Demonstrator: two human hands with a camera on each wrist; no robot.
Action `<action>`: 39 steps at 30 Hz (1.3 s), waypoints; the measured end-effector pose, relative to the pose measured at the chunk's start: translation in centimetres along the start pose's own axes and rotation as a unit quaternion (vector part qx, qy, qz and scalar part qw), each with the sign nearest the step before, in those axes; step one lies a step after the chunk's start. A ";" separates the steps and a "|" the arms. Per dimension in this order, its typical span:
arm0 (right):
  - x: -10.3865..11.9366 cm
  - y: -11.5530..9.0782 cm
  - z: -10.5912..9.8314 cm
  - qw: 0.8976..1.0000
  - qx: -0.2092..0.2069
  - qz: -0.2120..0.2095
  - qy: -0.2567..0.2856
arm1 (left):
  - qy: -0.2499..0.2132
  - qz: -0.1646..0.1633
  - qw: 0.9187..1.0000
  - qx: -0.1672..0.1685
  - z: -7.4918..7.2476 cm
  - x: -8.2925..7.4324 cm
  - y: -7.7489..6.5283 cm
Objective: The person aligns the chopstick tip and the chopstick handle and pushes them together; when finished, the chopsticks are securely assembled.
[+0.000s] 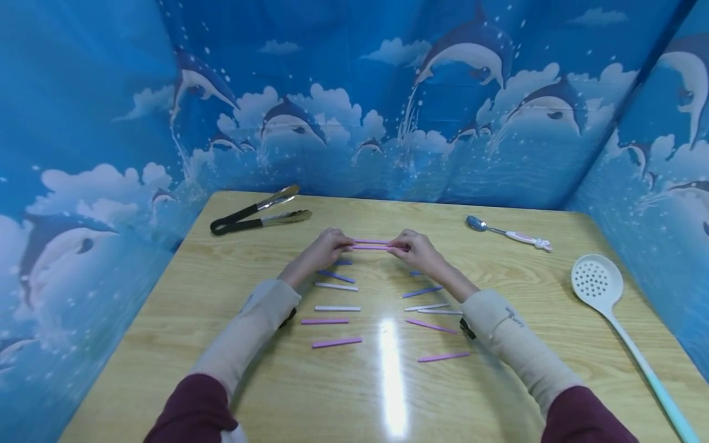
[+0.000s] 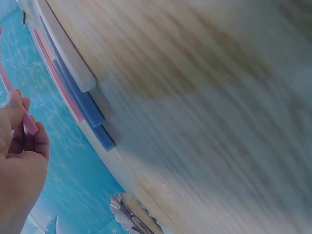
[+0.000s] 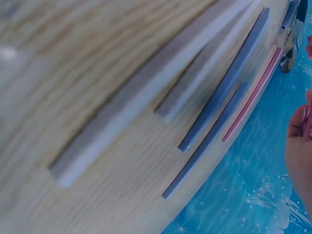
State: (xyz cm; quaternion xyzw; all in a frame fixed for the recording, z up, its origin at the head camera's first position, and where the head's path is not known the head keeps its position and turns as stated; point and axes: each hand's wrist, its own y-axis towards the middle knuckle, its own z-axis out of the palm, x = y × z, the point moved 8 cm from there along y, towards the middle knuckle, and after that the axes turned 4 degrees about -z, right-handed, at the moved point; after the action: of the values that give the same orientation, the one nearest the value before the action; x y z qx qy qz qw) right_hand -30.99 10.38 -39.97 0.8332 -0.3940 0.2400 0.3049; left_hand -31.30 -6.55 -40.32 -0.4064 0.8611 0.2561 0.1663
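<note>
Pink, straight, slender stick [image 2: 30,125]: liable to drop askew on uneven release, perhaps knocking a matching pink stick [image 3: 252,94] on the pale wood-grain tabletop [image 1: 382,286]. Pinched near either end between thumb and fingers of left hand [image 1: 331,244] and right hand [image 1: 415,251]; spanning the gap, apparently raised.

I saw the right hand [image 3: 299,163] near four o'clock, pinching a pink stick [image 3: 307,123]; blue sticks [image 3: 227,75] on the tabletop [image 3: 112,209] slanted toward one.
</note>
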 end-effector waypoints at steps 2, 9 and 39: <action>0.1 0.0 0.0 1.000 -0.005 -0.001 0.004 | 0.001 0.005 1.000 -0.008 -0.1 -0.1 -0.1; 0.1 0.2 -0.1 1.000 -0.004 0.005 0.004 | 0.017 -0.020 1.000 0.002 -0.1 0.1 0.2; -3.8 0.0 -0.2 0.998 0.019 0.032 -0.048 | -0.019 -0.091 0.992 0.087 1.4 2.9 1.2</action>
State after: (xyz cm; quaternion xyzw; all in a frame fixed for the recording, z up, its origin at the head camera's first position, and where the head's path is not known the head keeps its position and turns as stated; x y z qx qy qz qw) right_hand -33.20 12.48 -42.31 0.8362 -0.4302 0.2171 0.2620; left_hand -33.93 -6.82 -42.53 -0.4618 0.8363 0.1720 0.2402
